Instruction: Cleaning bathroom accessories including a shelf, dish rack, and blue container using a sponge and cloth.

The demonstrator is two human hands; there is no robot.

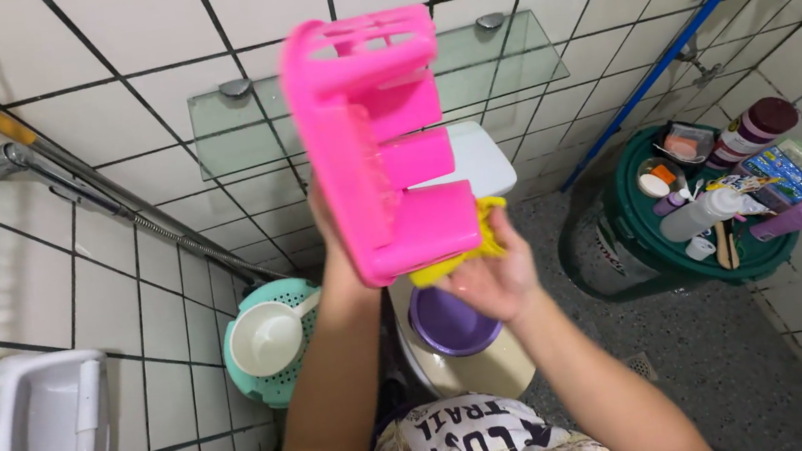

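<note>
A: What is the biggest thing near the grasp?

B: Behind and below the hands stands a cream toilet (473, 373) with a white cistern lid (482, 161), and a purple plastic bowl (450, 323) sits on the seat right under the right hand. A clear glass wall shelf (503, 63) hangs behind the raised piece.

A: And what is being held?

B: A bright pink plastic slotted bathroom caddy (377, 143), lifted up and tilted. The left hand (329, 226) is mostly hidden behind it and looks closed around its lower back edge. The caddy rises up from that grasp.

A: The other hand?

B: The right hand (492, 271) has its fingers bunched on a small yellow cloth (468, 243), pressed against the caddy's lower right corner, just beside the left hand's hold.

A: Which step does that look like?

B: Wiping the caddy, I judge. A further stroke would call for the left hand holding firm while the cloth slides up across the pink compartments.

A: Anything else around?

B: Off to the right, well apart, a dark green round bin (625, 250) carries bottles on its lid; lower left, a teal perforated basket (273, 381) holds a white scoop (268, 336).
</note>
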